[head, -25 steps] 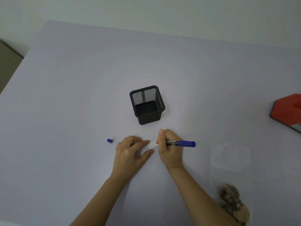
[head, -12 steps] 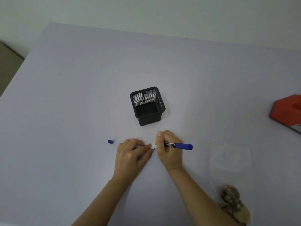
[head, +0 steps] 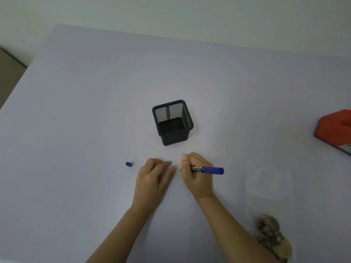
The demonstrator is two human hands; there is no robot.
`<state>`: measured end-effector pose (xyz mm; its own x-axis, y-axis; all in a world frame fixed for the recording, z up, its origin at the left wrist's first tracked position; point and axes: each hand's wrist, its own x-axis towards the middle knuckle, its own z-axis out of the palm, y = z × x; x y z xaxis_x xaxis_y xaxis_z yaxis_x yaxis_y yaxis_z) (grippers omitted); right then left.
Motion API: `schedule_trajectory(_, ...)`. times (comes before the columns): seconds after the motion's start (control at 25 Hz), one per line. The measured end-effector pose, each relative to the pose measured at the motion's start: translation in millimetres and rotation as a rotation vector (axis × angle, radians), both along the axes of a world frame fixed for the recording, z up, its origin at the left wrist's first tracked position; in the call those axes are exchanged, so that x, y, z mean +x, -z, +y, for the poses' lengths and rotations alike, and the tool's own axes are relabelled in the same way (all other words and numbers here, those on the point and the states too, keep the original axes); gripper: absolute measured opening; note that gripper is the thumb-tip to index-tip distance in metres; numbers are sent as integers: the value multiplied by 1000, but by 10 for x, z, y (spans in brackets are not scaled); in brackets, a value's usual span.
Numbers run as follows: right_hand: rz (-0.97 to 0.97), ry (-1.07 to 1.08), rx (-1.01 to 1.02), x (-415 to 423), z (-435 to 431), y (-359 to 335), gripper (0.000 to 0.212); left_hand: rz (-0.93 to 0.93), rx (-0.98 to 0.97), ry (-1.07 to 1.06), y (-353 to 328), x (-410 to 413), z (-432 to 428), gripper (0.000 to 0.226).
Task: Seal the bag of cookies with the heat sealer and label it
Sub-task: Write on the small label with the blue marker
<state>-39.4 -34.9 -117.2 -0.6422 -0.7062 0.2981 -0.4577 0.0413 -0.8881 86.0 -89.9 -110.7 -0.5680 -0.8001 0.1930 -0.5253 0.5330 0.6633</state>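
Well, the right hand (head: 197,177), wrapped around the blue marker (head: 208,170), had crept a touch closer to the left hand (head: 152,179), whose flat fingers (head: 165,165) pinned the small white label (head: 178,172) mid-tabletop. Writing seemed underway; the bag of cookies (head: 269,209) lay untouched by the near right corner.

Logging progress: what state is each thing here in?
marker: uncapped, gripped by right hand at label
cap: off, lying loose left of left hand
label: flat on table, held down by left hand
pen holder: upright, empty
bag: lying flat, seal not discernible
heat sealer: mostly out of frame, state unclear
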Motion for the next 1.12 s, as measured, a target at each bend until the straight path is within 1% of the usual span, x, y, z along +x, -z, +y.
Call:
schedule_trajectory(0.04, 6, -11, 4, 5, -6, 3, 45, 33, 18, -36, -4, 19, 1, 32)
schedule_trajectory(0.12, 12, -20, 11, 22, 3, 13, 43, 38, -25, -12, 8, 82, 32, 29)
schedule_trajectory(0.2, -1, -32, 17, 42, 10, 22, 42, -23, -105, 74, 47, 144, 56, 25)
schedule_trajectory(0.32, -40, -29, 14, 85, 30, 15, 42, -106, -144, 100, 83, 188, 67, 25)
schedule_trajectory(0.8, -88, -34, 11, 34, -12, -15, 36, -112, -128, 101, 76, 68, 8, 22)
schedule_trajectory(1.12, -83, -24, 39, 31, -9, 19, 45, -111, -131, 97, 73, 75, 12, 24)
